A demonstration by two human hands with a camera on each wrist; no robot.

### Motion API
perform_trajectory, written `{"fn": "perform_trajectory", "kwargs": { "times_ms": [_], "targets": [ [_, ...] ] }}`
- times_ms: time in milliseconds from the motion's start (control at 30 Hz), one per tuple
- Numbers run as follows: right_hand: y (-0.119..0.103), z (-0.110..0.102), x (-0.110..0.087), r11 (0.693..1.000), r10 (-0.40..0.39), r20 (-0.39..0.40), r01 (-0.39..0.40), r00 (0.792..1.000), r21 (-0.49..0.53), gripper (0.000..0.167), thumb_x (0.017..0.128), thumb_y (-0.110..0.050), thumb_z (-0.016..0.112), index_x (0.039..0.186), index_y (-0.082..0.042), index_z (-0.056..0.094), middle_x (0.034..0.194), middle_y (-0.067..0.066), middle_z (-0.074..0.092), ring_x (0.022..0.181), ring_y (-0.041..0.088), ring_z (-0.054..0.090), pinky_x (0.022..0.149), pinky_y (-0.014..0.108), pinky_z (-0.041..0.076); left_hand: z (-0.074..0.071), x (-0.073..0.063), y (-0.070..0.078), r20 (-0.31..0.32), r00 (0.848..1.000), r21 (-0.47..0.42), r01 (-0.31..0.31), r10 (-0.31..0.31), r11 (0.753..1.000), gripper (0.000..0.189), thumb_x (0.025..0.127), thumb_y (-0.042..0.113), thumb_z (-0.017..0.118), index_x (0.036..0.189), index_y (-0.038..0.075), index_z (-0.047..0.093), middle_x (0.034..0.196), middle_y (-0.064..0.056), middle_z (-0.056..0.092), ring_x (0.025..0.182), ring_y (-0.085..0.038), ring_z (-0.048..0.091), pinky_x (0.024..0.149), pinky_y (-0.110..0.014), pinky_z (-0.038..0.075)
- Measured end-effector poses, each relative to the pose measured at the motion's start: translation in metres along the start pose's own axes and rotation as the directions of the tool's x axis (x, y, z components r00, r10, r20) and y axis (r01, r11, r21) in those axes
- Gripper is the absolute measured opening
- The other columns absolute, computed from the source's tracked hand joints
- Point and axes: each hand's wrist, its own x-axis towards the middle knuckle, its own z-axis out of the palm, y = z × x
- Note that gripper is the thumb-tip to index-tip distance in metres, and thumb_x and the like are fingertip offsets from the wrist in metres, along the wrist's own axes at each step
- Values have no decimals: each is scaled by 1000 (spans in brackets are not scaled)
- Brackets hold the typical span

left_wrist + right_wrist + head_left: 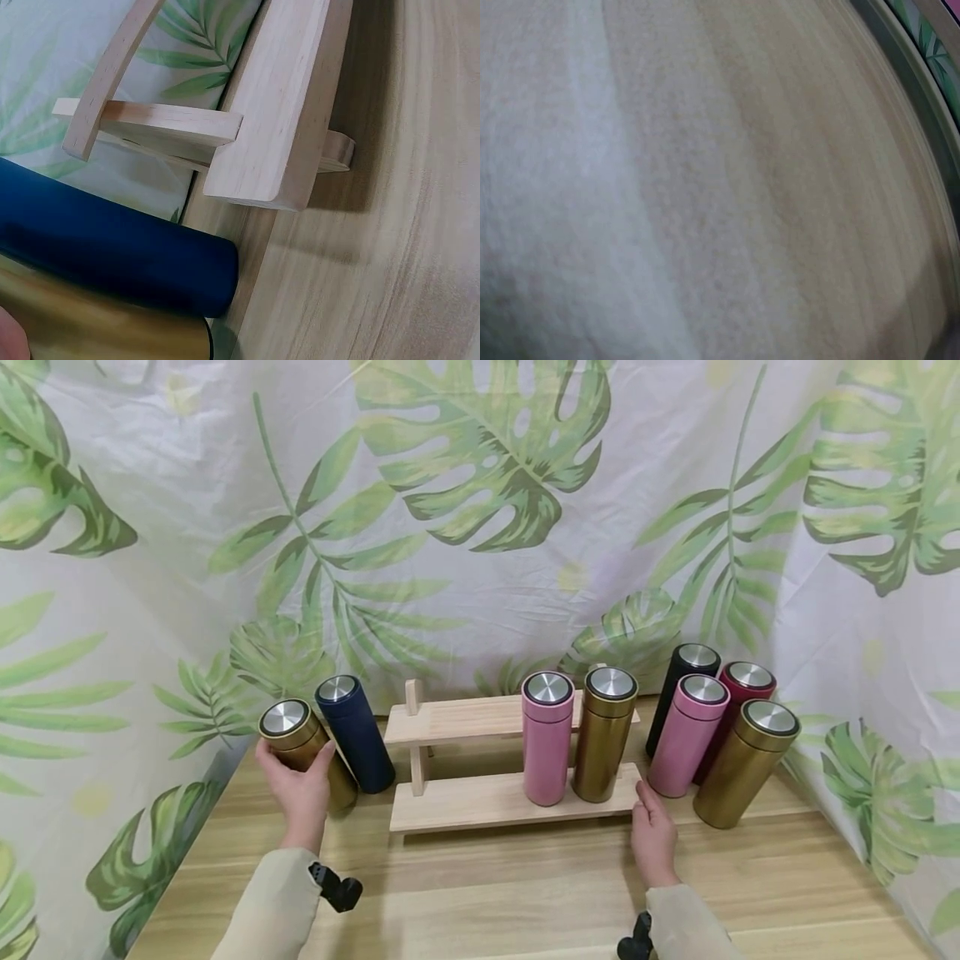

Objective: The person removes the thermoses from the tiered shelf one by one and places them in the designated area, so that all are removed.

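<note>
At the left of the head view, my left hand grips a gold vacuum flask near its top, thumb and fingers around it. A dark blue flask stands right beside it. In the left wrist view the gold flask lies along the blue flask. My right hand has its fingers extended at the right end of the lower board of a two-tier wooden rack. On that board a pink flask and another gold flask stand upright, side by side.
Right of the rack stand a black flask, a pink flask, a dark red flask and a gold flask, close together. Leaf-patterned cloth hangs behind the wooden table. The right wrist view shows mostly blurred wood grain.
</note>
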Motion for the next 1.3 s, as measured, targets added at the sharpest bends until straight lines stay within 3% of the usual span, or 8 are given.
{"fn": "perform_trajectory", "kwargs": {
  "times_ms": [367, 800, 1000, 1300],
  "targets": [
    [3, 0, 2, 1000, 1, 11, -1, 1000, 9, 40, 94, -5, 38, 132, 2, 48, 138, 16, 46, 132, 29, 36, 107, 42, 31, 3, 7, -10, -7, 1000, 84, 11, -10, 996, 83, 74, 6, 75, 138, 27, 28, 135, -3, 39, 121, -15, 39, 103, -27, 31],
    [-1, 0, 0, 1000, 4, 12, -4, 1000, 1, 39, 95, -6, 37, 132, 1, 48, 138, 16, 46, 132, 30, 35, 107, 43, 31, 0, 11, -15, 5, 997, 119, 82, -83, 990, 84, 75, 9, 75, 140, 29, 25, 138, -6, 39, 123, -19, 38, 105, -31, 30],
    [1, 2, 0, 1000, 1, 24, -1, 1000, 9, 40, 95, -5, 37, 132, 2, 47, 139, 16, 45, 132, 30, 35, 107, 43, 31, -2, 12, -14, 0, 995, 121, 96, -96, 988, 84, 75, 7, 74, 139, 29, 26, 137, -5, 39, 123, -19, 39, 104, -31, 31],
    [1, 0, 1, 1000, -5, 23, 5, 1000, 10, 40, 95, -5, 37, 133, 3, 46, 139, 18, 44, 133, 30, 35, 107, 43, 30, -1, 16, -6, 58, 983, 206, 159, -174, 965, 85, 77, 16, 74, 142, 26, 19, 141, -11, 36, 126, -26, 37, 107, -41, 31]
  ]
}}
